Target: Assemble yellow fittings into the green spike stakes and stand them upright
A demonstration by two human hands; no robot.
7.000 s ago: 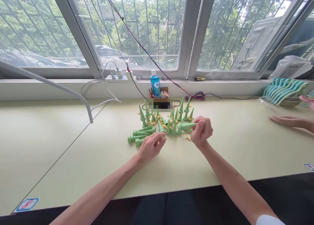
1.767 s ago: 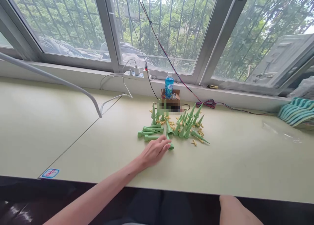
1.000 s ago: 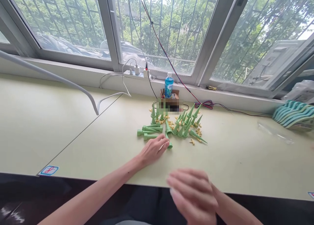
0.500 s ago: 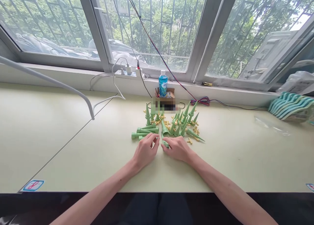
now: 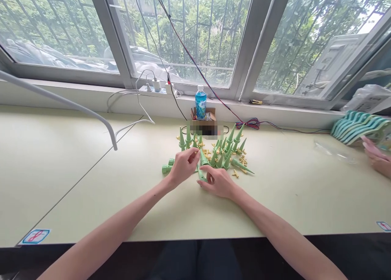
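Note:
My left hand (image 5: 184, 166) has its fingertips pinched together by the tip of a green plastic cone (image 5: 203, 158) standing in front of me. Whether anything sits in that pinch is hidden. My right hand (image 5: 218, 182) curls its thumb and fingers around a green plastic spike (image 5: 201, 175) lying low over the table. Several more green spikes stand upright to the right, among small yellow T-shaped fittings (image 5: 235, 173). Other green spikes (image 5: 166, 168) lie on their sides, partly behind my left hand.
A blue bottle (image 5: 200, 104) stands in a small cardboard box (image 5: 210, 113) by the window. Coiled red and black wires (image 5: 252, 123) lie to its right. A white cable (image 5: 91, 109) arches over the left side. Another person's hand (image 5: 380, 162) is at the right edge, near teal hangers (image 5: 351, 127).
My left hand has moved forward to the cone's tip. My right hand stays close to the same place with the spike. Another person's hand has come into view at the right.

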